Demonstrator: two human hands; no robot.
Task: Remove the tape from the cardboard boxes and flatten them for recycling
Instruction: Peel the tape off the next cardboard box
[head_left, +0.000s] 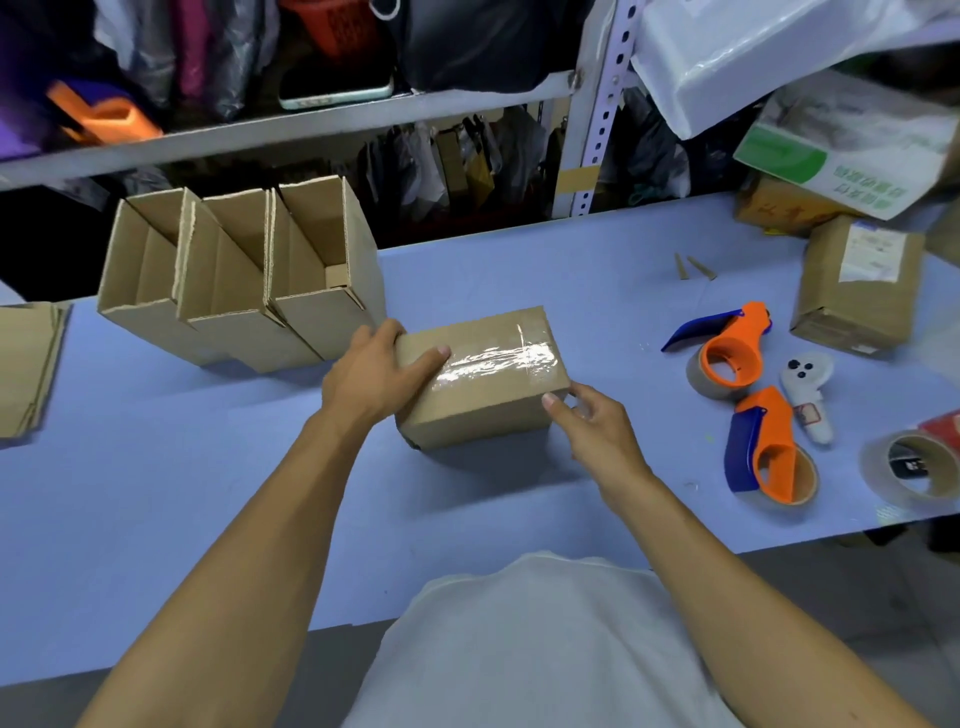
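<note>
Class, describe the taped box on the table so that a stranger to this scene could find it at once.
Start at the blue table and look to its middle, just right of the row of three open boxes. The sealed box lies between the left hand and right hand. Unlike its neighbours, it is closed, with shiny clear tape across its top.

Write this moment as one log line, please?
step: tape removal, not begun | left hand: holds taped box | right hand: fingers at box's near-right corner | tape: on | three open boxes: upright

Two tape dispensers (727, 353) beside a white controller (808, 395).
</note>
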